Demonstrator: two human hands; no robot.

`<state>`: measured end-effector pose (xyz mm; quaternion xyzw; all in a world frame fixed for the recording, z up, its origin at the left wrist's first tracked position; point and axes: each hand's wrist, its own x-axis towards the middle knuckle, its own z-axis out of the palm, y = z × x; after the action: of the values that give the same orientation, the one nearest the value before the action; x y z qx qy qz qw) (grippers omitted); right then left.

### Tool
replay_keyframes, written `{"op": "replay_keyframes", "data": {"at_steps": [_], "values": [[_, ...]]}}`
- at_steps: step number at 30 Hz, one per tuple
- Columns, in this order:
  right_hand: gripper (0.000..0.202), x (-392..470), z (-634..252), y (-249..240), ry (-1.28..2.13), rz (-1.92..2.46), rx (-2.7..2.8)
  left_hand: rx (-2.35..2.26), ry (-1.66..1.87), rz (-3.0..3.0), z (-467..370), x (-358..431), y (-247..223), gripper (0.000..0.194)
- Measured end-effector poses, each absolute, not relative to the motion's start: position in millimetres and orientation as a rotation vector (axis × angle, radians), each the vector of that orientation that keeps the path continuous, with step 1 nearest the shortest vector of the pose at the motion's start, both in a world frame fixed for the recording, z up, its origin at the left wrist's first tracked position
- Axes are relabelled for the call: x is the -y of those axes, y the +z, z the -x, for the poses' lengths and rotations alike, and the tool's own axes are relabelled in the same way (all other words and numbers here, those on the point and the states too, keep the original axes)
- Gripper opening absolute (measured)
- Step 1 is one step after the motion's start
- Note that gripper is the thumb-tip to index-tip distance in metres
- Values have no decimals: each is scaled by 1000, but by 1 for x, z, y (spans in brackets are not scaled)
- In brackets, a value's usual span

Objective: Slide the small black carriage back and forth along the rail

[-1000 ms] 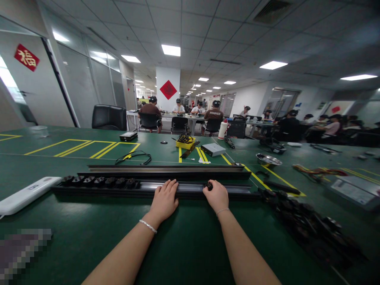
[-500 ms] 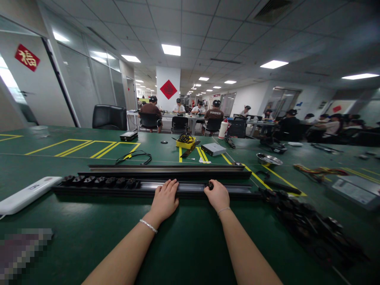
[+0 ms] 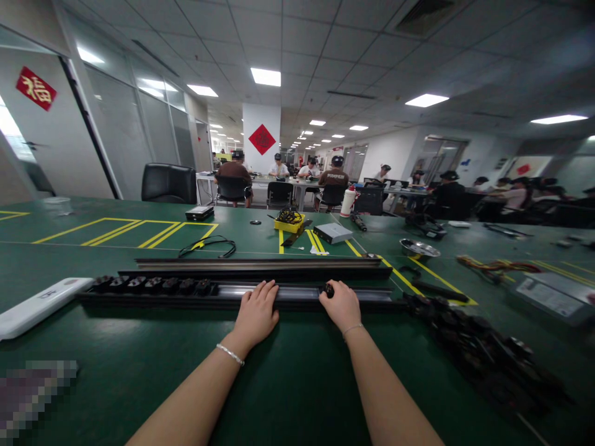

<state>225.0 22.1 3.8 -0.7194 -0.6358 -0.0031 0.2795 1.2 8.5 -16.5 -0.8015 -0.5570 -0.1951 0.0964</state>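
the left hand (image 3: pixel 257 314), spread nearly flat and gripping nothing, lies across the rail (image 3: pixel 298 296) beneath both hands, seemingly steadying it, while the right hand (image 3: pixel 342 305), curled nearly closed, pinches a black block (image 3: pixel 329 290) over it.

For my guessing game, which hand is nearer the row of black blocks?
Left. The left hand rests on the long rail, to the right of the row of black blocks; the right hand is farther right, holding another block.
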Motion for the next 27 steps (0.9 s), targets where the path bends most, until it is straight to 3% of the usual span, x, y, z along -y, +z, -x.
{"op": "replay_keyframes", "data": {"at_steps": [27], "values": [[23, -27, -229, 5, -3, 1927, 1700, 1680, -563, 2397, -1, -7, -12, 51]]}}
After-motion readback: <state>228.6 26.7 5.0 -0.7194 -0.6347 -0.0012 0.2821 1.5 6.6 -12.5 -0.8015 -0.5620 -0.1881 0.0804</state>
